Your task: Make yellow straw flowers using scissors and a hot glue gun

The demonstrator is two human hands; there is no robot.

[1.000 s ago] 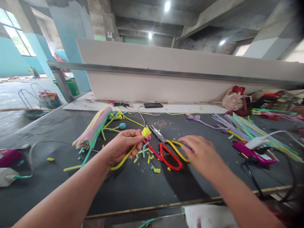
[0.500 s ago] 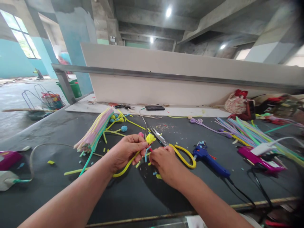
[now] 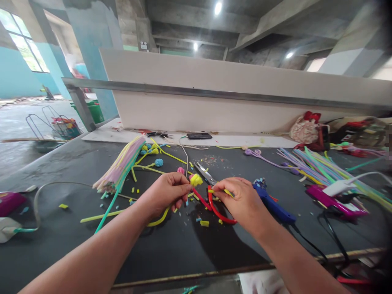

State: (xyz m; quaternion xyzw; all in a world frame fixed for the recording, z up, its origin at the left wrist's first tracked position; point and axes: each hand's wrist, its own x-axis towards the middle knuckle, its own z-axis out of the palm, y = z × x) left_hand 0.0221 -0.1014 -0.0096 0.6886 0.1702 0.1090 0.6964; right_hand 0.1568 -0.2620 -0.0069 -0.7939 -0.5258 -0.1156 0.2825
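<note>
My left hand (image 3: 165, 195) pinches a yellow pipe-cleaner stem tipped with a small yellow flower head (image 3: 196, 180); the stem curls down under my wrist. My right hand (image 3: 241, 201) rests on the scissors (image 3: 214, 196), fingers closed over the yellow handle loop while the red loop lies on the black tabletop (image 3: 171, 245). The scissor blades point away towards the back. Small cut bits of yellow, blue and pink stem lie scattered below both hands.
A bundle of pastel pipe cleaners (image 3: 121, 167) lies left of my hands, another bundle (image 3: 318, 165) at the right. A blue glue gun (image 3: 272, 204) sits just right of my right hand, a magenta one (image 3: 330, 200) further right. A white board (image 3: 232, 98) backs the table.
My right hand moved from the flower head rightward onto the scissors' handles. My left hand kept holding the yellow flower stem, almost still.
</note>
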